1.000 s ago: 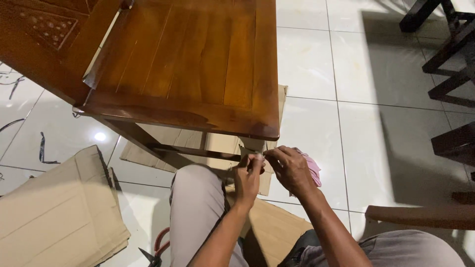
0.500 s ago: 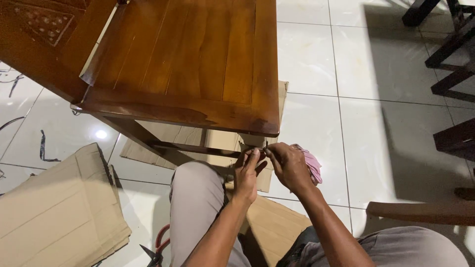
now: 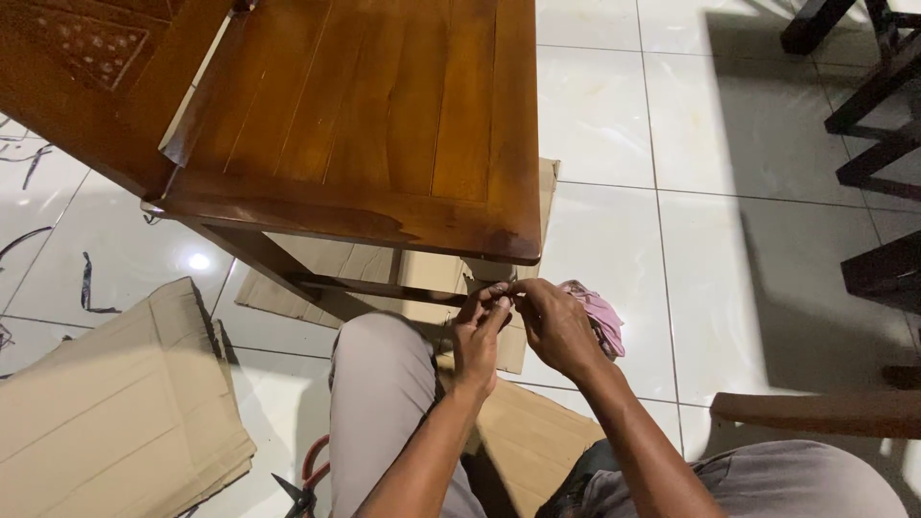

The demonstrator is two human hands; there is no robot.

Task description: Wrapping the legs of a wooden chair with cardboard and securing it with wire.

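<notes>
Left hand [image 3: 477, 338] and right hand [image 3: 554, 326] meet fingertip to fingertip under front corner of wooden chair [image 3: 384, 125], pinching something too small to identify. Keep pinch tight, wrists steady. Pink cloth [image 3: 602, 318] lies behind right hand; scissors [image 3: 305, 484] by knee.

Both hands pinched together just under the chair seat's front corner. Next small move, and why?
Probably keep the pinch and finish working whatever sits between the fingertips. The left hand and right hand meet fingertip to fingertip below the wooden chair corner; the item is too small to identify. The pink cloth lies behind the right hand.
</notes>
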